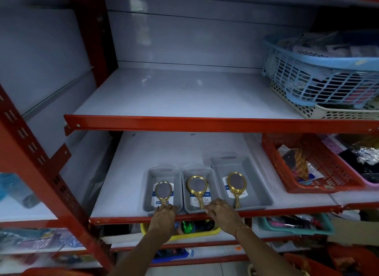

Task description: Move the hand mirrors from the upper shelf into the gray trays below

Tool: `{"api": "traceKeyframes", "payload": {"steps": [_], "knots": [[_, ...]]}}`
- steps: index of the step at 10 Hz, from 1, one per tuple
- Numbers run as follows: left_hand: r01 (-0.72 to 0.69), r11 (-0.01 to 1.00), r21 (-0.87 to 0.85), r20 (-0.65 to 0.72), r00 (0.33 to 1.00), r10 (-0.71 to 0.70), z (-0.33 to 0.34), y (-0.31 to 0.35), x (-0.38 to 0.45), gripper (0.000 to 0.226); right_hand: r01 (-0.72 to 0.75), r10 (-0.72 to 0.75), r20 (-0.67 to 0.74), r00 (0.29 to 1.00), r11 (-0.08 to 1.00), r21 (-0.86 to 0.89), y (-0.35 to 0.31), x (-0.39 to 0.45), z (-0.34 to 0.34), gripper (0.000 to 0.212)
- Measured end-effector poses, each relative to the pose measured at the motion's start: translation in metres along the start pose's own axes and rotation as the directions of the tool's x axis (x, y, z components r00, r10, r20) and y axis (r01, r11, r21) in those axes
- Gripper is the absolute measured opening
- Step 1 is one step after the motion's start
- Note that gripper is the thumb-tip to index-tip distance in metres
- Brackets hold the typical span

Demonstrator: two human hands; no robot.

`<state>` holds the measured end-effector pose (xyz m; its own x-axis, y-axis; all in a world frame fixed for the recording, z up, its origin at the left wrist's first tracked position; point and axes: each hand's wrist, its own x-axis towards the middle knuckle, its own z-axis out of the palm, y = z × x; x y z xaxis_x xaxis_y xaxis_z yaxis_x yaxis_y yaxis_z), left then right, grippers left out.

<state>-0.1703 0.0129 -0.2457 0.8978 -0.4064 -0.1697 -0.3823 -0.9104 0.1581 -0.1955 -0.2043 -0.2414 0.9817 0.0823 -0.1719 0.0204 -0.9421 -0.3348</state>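
Three gray trays stand side by side at the front of the lower shelf: a left tray (pixel 148 185), a middle tray (pixel 185 195) and a larger right tray (pixel 259 185). Each holds one gold-framed hand mirror lying face up. My left hand (pixel 164 215) pinches the handle end of the left mirror (pixel 163 190). At the handle end of the middle mirror (pixel 197 185), the fingertips of my right hand (pixel 222 213) are closed on it. The right mirror (pixel 236 180) lies untouched. No mirrors are on the white upper shelf (pixel 184 95).
A blue basket (pixel 320 70) sits on a cream basket (pixel 338 112) at the upper shelf's right end. A red basket (pixel 320 173) of goods stands right of the trays. A yellow bin (pixel 184 235) and a teal tray (pixel 297 227) sit on the shelf below.
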Motion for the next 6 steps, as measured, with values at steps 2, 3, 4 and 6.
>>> {"api": "traceKeyframes", "payload": {"steps": [2,3,4,6], "knots": [[0.016,0.999,0.034,-0.002,1.000,-0.016,-0.003,0.011,-0.009,0.053,0.031,-0.031,0.001,1.000,0.998,-0.045,-0.005,-0.003,-0.007,0.039],[0.020,0.999,0.042,0.039,0.999,-0.021,-0.009,0.013,-0.011,0.051,0.042,-0.040,0.033,0.999,0.996,-0.074,-0.008,-0.007,-0.009,0.040],[0.001,0.999,0.043,0.028,1.000,-0.003,-0.017,0.020,-0.011,0.044,0.096,-0.095,0.013,0.995,0.993,-0.073,-0.009,-0.011,-0.015,0.040],[-0.160,0.983,-0.095,-0.350,0.929,0.117,-0.063,0.035,0.000,0.038,0.177,-0.181,-0.271,0.945,0.983,-0.038,-0.019,-0.006,-0.070,0.039]]}}
